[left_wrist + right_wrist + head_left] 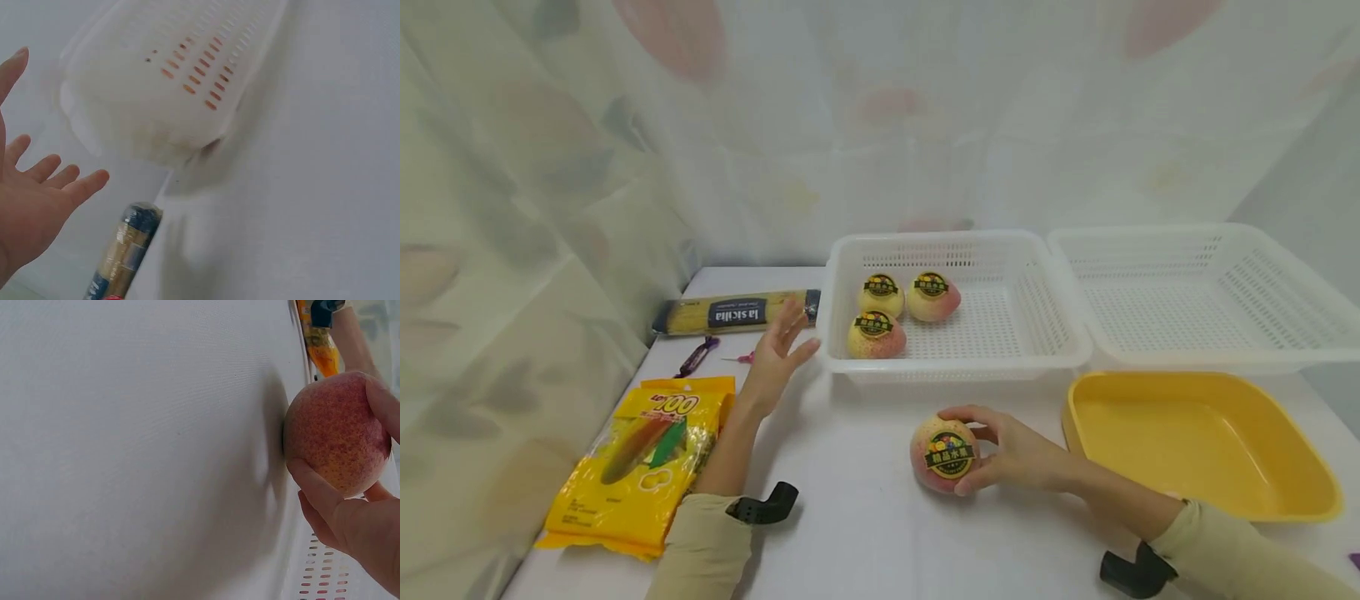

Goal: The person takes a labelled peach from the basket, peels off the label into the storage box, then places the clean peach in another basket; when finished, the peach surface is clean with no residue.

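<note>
Right hand (1022, 454) grips one peach (943, 454); left hand (772, 354) spread; three peaches in basket (955, 367).

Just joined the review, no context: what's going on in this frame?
A person sits at a white table. The right hand grips a labelled peach resting on the table, in front of a white basket that holds three more peaches. The left hand hovers open beside that basket, holding nothing. A second white basket and a yellow tub sit to the right, both showing nothing inside.
</note>
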{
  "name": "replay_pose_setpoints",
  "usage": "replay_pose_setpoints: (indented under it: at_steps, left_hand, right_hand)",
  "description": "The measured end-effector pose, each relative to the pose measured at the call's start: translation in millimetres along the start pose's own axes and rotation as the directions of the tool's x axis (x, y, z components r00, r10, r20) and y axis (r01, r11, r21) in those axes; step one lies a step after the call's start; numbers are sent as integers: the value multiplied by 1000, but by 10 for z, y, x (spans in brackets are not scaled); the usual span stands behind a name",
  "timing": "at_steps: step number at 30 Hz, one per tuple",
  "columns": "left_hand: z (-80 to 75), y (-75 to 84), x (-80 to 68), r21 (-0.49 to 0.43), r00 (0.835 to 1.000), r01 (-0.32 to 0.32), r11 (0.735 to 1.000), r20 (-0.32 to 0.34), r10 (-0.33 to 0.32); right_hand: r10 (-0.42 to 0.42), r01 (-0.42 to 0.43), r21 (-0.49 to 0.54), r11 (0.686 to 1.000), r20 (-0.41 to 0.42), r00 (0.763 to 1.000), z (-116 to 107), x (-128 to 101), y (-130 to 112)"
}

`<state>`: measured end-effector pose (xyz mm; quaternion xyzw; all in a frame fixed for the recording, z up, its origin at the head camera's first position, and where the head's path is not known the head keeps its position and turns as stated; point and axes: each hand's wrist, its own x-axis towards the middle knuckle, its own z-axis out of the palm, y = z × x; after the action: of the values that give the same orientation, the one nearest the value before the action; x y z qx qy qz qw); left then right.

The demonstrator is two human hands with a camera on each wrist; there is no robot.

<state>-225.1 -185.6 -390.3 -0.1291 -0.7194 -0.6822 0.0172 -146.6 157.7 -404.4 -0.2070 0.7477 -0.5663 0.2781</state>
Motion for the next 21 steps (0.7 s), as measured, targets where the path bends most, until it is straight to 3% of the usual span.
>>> replay_pose_setpoints:
  at_steps: [3, 5, 8, 11, 13, 15, 18, 21]
  left_hand:
    - [22, 203, -49, -14, 994, -89, 996, -68, 88]
    - [96, 356, -99, -28, 984, -172, 985, -62, 170]
    - [264, 515, -175, -46, 957, -289, 956, 20, 290]
    - [466, 588, -256, -66, 925, -337, 939, 163, 343]
    - [596, 585, -300, -64, 904, -328, 943, 270, 333]
    - [709, 549, -336, -48, 886, -281, 959, 370, 278]
    - [838, 446, -366, 16, 861, -193, 981, 483, 162]
    - [918, 309, -373, 66, 831, -94, 993, 554, 42]
  right_hand:
    - [-3, 3, -6, 1000, 5, 1000, 0, 1, -8]
    - [1, -1, -12, 1000, 5, 1000, -2, 2, -7]
    - [11, -11, -13, 1000, 4, 1000, -3, -3, -2]
    - [4, -4, -16, 1000, 5, 1000, -7, -4, -1]
    - [-5, 5, -18, 1000, 8, 1000, -11, -1, 4]
    - [-11, 11, -19, 1000, 11, 1000, -16, 0, 5]
    - [-6, 6, -19, 1000, 10, 1000, -15, 0, 5]
    - [-11, 11, -23, 1000, 12, 1000, -7, -11, -4]
